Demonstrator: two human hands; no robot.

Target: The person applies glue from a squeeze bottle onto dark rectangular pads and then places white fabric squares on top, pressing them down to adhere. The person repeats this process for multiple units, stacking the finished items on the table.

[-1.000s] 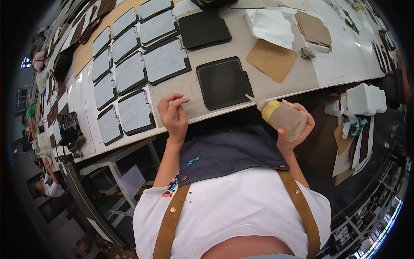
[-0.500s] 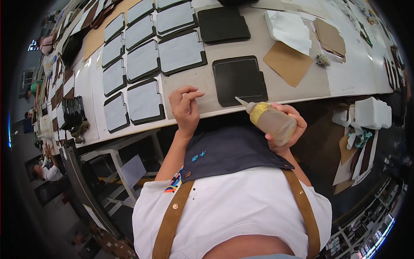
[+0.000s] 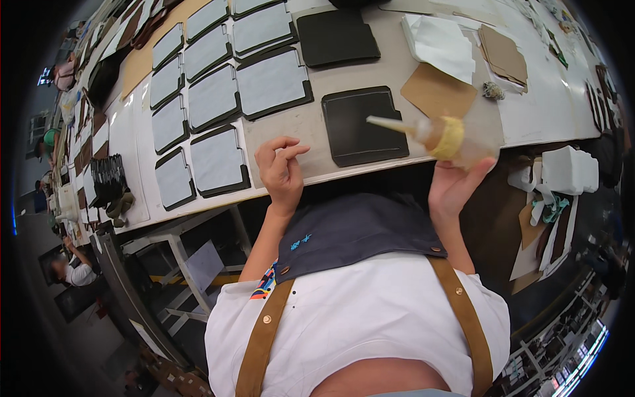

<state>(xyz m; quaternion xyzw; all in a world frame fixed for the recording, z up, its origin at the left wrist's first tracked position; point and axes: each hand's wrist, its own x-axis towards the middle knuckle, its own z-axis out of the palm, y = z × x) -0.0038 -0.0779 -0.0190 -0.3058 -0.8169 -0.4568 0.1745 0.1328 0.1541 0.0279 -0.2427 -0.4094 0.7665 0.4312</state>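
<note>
My right hand (image 3: 458, 182) grips a translucent squeeze bottle (image 3: 475, 140) with a yellow band round its shoulder. The bottle lies almost level, blurred by motion, and its pale pointed nozzle (image 3: 390, 124) points left above a black flat panel (image 3: 357, 149). That panel lies near the table's front edge and has a stepped right side. To its left, my left hand (image 3: 282, 173) hovers by the table edge with loosely bent fingers, nothing visible in them. Rows of black panels with light grey sheets (image 3: 215, 159) on them cover the table at the left.
Another black panel (image 3: 337, 40) lies farther back. Right of it are white sheets (image 3: 438, 46), a tan sheet (image 3: 440, 92), a stack of brown pieces (image 3: 503, 56) and a small lumpy clump (image 3: 493, 90). A white foam block (image 3: 570, 171) and scraps sit below the table's right side.
My right hand has swung the bottle up and to the right, its nozzle now higher and nearly level. My left hand keeps its pose.
</note>
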